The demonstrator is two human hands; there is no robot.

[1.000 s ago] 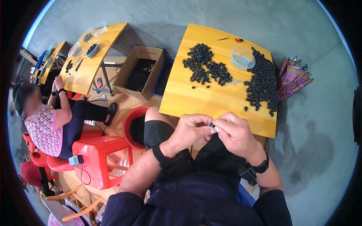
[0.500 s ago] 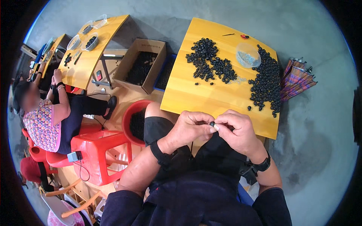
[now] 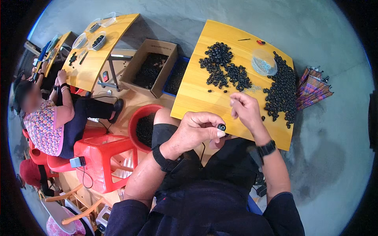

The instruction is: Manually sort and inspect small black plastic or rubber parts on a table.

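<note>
A: What takes up most of the view?

B: A yellow desk (image 3: 197,94), tilted in the frame, with two heaps of small black rings on it: a middle heap (image 3: 224,69) and a right-hand heap (image 3: 281,92). A clear bowl (image 3: 264,63) sits between the two.

A: And beside the desk?

B: To its left a cardboard box (image 3: 151,67) of the same black parts, and nearer the person's knee a red bucket (image 3: 143,126). A red plastic stool (image 3: 104,157) stands just left of that. Another person (image 3: 51,122) sits at a second yellow desk (image 3: 98,51) farther left.

A: The hands?

B: The left hand (image 3: 195,131) is curled narrow, pinching a small black ring (image 3: 221,127) between thumb and forefinger, just off the desk's near edge above the lap. The right hand (image 3: 246,110) hovers over the desk, fingers loosely bent and pointing toward the middle heap; it looks empty, though the fingertips are too small to be sure.

A: How does the ring sit?

B: At the tip of the left hand's grip, on its right side, with the right hand just beyond it and not touching. Its open face looks turned up toward the camera, so its short axis probably runs upward.
</note>
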